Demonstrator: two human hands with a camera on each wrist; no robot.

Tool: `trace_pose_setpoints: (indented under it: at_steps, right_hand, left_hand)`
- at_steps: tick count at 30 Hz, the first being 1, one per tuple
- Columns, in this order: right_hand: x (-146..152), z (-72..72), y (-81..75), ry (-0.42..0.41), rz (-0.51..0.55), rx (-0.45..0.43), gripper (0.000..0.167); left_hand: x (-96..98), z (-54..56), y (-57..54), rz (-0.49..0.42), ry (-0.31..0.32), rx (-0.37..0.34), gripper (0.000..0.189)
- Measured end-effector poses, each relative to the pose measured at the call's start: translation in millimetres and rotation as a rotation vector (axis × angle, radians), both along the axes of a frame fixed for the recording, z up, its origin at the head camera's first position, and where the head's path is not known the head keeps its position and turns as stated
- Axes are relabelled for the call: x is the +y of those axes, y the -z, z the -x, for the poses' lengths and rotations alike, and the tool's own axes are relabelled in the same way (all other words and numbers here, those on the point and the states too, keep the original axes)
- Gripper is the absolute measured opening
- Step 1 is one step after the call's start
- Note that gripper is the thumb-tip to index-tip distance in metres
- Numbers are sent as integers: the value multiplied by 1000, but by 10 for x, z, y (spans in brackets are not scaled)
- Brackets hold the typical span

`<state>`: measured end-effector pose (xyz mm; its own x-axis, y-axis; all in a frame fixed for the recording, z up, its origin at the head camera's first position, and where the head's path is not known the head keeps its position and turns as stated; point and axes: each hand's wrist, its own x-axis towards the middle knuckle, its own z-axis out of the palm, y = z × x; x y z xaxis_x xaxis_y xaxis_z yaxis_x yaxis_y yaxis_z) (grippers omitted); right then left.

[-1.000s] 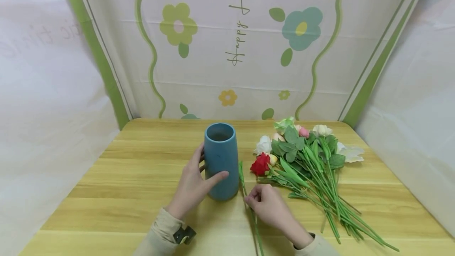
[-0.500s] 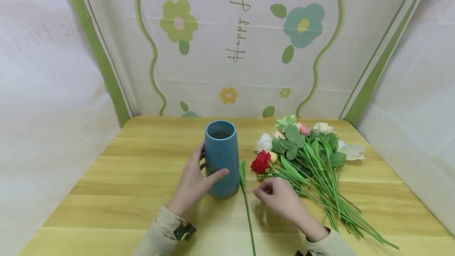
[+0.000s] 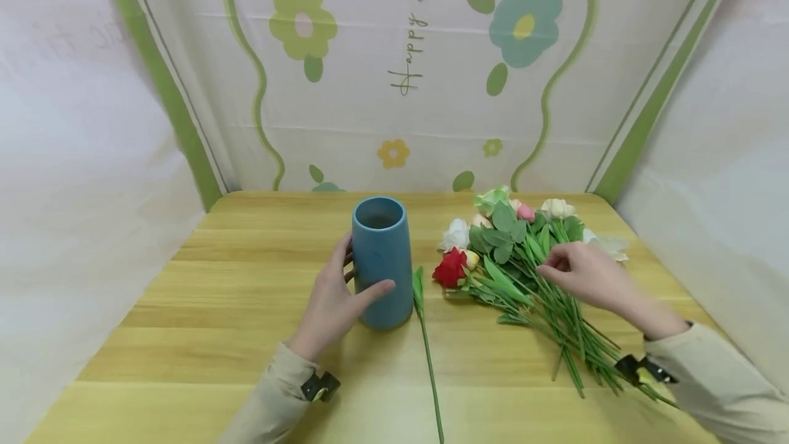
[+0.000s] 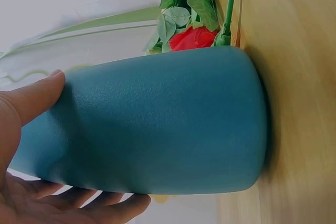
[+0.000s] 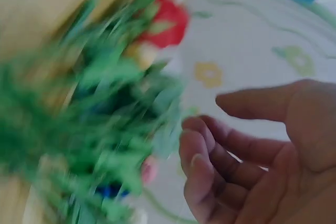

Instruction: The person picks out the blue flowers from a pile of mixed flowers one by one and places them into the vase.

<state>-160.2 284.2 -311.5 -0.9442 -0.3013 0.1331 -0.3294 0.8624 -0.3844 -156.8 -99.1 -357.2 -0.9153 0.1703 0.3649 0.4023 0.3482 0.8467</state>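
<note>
A blue vase (image 3: 383,262) stands upright on the table, its mouth showing dark inside. My left hand (image 3: 333,300) holds it from the left, thumb across the front and fingers round the far side; the left wrist view shows this grip on the vase (image 4: 157,121) too. Just right of the vase lies a single green stem (image 3: 428,355) with a leaf at its top. Over the pile of artificial flowers (image 3: 530,273) hovers my right hand (image 3: 585,273), fingers loosely curled. In the right wrist view a gap separates thumb and fingertips, with nothing held between them.
The pile has a red rose (image 3: 451,268), white and pink blooms at the back, and long stems toward the front right. A wooden table (image 3: 203,334) lies beneath everything. Printed fabric (image 3: 345,101) hangs behind the table and along both sides.
My right hand has left the single stem and moved right, over the flower pile. The stem now lies on the table. My left hand stays on the vase.
</note>
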Motion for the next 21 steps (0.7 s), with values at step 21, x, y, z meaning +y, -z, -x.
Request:
trace_pose_setpoints:
  at_steps: [21]
  right_hand:
    - [267,-116,440,-214,-356,79,41]
  left_hand:
    - [-6,5,-1,4,-7,10,91]
